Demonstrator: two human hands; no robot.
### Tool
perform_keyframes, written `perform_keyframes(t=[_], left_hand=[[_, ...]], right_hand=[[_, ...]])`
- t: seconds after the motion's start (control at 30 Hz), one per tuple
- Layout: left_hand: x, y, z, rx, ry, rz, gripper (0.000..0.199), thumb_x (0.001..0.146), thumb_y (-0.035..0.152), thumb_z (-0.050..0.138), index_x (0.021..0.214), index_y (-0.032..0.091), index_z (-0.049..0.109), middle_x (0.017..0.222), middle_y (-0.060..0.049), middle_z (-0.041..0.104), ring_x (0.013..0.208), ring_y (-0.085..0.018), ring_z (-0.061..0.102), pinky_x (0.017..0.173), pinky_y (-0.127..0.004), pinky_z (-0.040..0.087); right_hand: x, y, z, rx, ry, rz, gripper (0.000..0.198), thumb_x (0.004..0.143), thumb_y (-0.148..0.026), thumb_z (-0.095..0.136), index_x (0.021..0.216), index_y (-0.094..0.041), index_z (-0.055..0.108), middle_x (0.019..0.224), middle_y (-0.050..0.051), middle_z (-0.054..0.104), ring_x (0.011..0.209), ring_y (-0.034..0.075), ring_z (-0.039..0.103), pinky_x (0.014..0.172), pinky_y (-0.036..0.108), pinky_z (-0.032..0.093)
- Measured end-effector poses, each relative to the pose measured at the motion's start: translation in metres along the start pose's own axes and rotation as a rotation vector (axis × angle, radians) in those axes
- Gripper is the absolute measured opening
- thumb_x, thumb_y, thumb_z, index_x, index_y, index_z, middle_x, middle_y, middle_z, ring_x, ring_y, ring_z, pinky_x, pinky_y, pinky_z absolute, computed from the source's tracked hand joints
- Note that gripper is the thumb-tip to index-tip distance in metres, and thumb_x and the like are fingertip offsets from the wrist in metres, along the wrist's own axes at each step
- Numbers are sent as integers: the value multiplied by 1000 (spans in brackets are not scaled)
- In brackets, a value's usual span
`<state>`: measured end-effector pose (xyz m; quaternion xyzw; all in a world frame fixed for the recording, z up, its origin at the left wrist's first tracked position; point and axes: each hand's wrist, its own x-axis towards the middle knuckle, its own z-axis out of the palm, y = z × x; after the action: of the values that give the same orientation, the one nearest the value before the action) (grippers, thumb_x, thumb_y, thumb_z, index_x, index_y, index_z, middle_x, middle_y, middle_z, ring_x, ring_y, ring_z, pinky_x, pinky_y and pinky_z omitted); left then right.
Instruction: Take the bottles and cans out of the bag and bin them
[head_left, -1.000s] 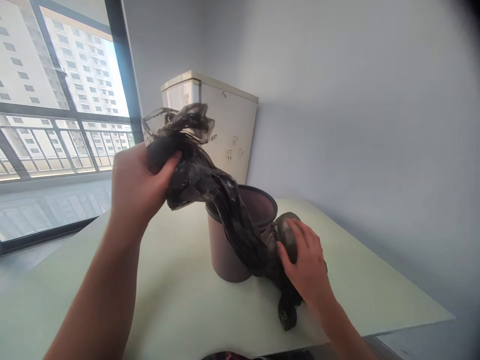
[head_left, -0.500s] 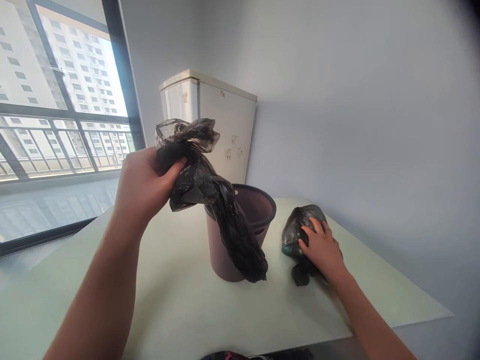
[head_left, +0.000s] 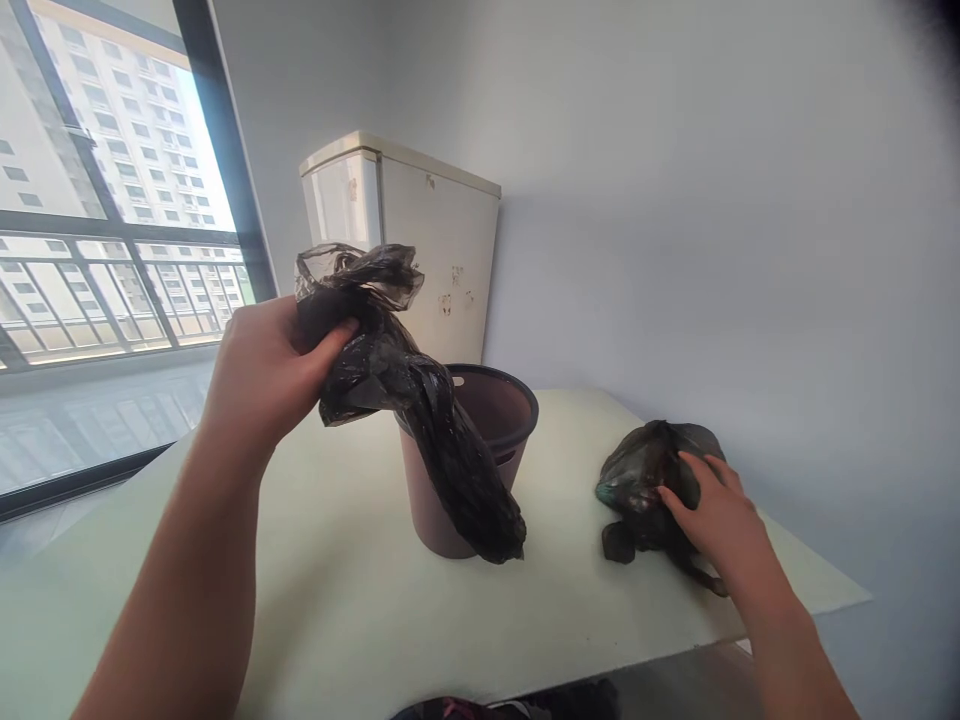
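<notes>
My left hand (head_left: 262, 370) is closed round a bunched, twisted black plastic garbage bag (head_left: 450, 440). Its loose crinkled end sticks up above my fist, and the long twisted part slants down to the right in front of a brownish-purple trash bin (head_left: 435, 515). The bin stands upright on the table, with its dark rim partly hidden by the bag. On the right, my right hand (head_left: 724, 510) rests with spread fingers against a filled dark plastic bag (head_left: 645, 470). Something greenish shows through that bag's left side, and its loose ends lie on the table.
The pale green table (head_left: 345, 600) ends at a front edge and a right corner near the wall (head_left: 675, 200). A white refrigerator (head_left: 442, 240) stands behind the bin. At left is a dark-framed window (head_left: 135, 230). Dark items (head_left: 495, 708) show below the table's front edge.
My right hand and the filled bag have moved right, farther from the bin. My left hand still grips the twisted bag in much the same place. The view has shifted slightly right.
</notes>
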<state>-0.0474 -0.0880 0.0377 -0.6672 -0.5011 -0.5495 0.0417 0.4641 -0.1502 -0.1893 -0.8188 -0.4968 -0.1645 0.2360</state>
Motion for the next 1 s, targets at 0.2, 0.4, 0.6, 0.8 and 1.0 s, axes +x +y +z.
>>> perform_keyframes(t=[0.2, 0.4, 0.6, 0.8, 1.0], left_hand=[[0, 1, 0, -17, -55, -7, 27, 82, 40, 65, 73, 15, 66, 64, 1, 61, 64, -16, 56, 58, -26, 37], [-1, -4, 5, -109, -50, -42, 29, 82, 43, 71, 73, 15, 70, 66, -1, 65, 65, -19, 60, 58, -28, 40], [-9, 8, 16, -471, -184, -85, 32, 82, 46, 77, 88, 15, 77, 81, -6, 76, 73, -24, 71, 60, -29, 53], [-22, 23, 19, -750, -406, -75, 27, 80, 34, 83, 99, 16, 78, 90, -7, 79, 80, -24, 74, 67, -29, 59], [-13, 9, 8, -723, -288, -77, 18, 80, 33, 82, 88, 17, 79, 75, -3, 75, 67, -19, 70, 53, -23, 52]], right_hand=[[-7, -46, -30, 168, -24, -117, 56, 92, -50, 50, 138, -19, 59, 148, 15, 56, 123, 36, 62, 96, 49, 55], [-13, -137, -127, 399, 253, -142, 35, 92, -44, 58, 121, -27, 67, 115, 6, 75, 101, 32, 70, 94, 52, 53], [-7, -240, -199, 815, 100, -527, 33, 93, -41, 66, 124, -30, 67, 110, 5, 74, 94, 22, 70, 84, 37, 56], [19, -300, -184, 1286, -304, -674, 31, 89, -44, 69, 109, -21, 74, 90, 4, 72, 79, 19, 65, 66, 30, 53], [34, -279, -182, 1581, -57, -419, 28, 90, -47, 70, 83, -20, 68, 64, -3, 51, 55, 10, 43, 51, 25, 32]])
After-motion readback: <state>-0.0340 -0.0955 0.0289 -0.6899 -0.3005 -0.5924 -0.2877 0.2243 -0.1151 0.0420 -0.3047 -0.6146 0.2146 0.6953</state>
